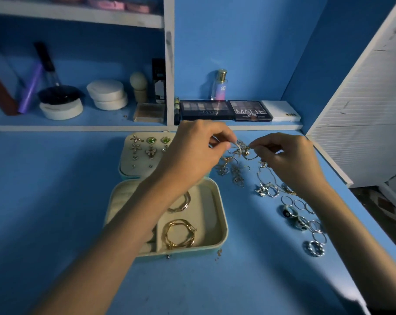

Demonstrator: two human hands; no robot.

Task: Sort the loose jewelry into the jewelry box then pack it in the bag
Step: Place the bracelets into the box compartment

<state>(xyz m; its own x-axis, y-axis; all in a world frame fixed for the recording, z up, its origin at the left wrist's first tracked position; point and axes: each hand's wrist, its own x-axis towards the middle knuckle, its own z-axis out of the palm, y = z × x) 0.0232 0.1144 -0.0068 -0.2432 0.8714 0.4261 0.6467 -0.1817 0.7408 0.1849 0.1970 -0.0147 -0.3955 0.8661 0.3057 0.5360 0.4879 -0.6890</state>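
Both hands reach toward the back edge of the tabletop (56, 201). The left hand (197, 151) and right hand (290, 160) each pinch a bit of the tangled loose jewelry (235, 171). The left forearm crosses the open jewelry box (222, 214), hiding part of it. Silver rings (306, 223) lie along the right edge.

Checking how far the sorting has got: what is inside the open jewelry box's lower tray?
In the jewelry box's near-right compartment lie gold hoops; other hoops lie in the one behind. The left forearm covers the tray's middle, so anything there is hidden.
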